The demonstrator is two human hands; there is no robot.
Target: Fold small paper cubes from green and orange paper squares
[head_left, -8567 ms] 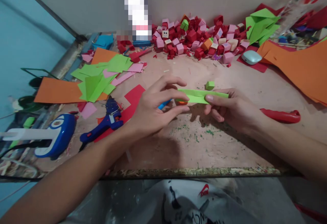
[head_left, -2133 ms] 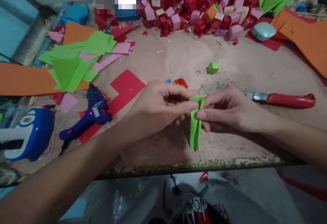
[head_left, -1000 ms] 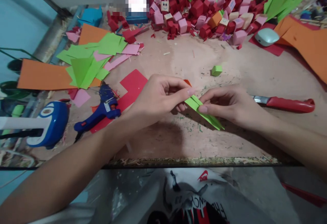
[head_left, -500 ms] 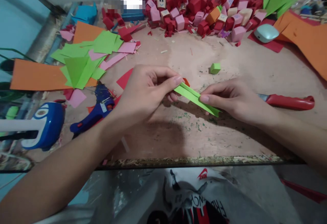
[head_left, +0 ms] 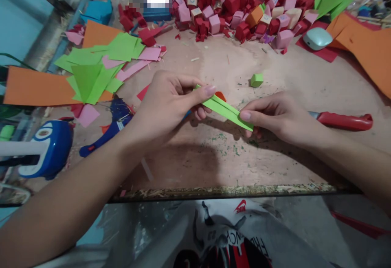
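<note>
A narrow green strip of folded paper (head_left: 226,110) slants across the middle of the view, between my two hands. My left hand (head_left: 180,101) pinches its upper end between thumb and fingers. Near the lower end, the thumb and fingers of my right hand (head_left: 269,117) are closed on the strip. An orange-red scrap (head_left: 220,96) shows just behind it. Beyond the strip sits a small green paper cube (head_left: 256,80) on the wooden table (head_left: 183,166). A red-handled knife (head_left: 345,121) lies right of my right hand, its blade mostly hidden by that hand.
Red and pink paper cubes (head_left: 232,3) are heaped along the back. Green paper sheets (head_left: 91,72) overlap orange ones at left, near a blue glue gun (head_left: 106,133) and a blue-and-white lamp head (head_left: 51,150). A pale mouse-shaped object (head_left: 317,38) rests at right.
The green strip has shifted slightly up and left between my fingers, and more of its upper end shows at my left thumb. Its lower end looks flatter. The view has moved a little.
</note>
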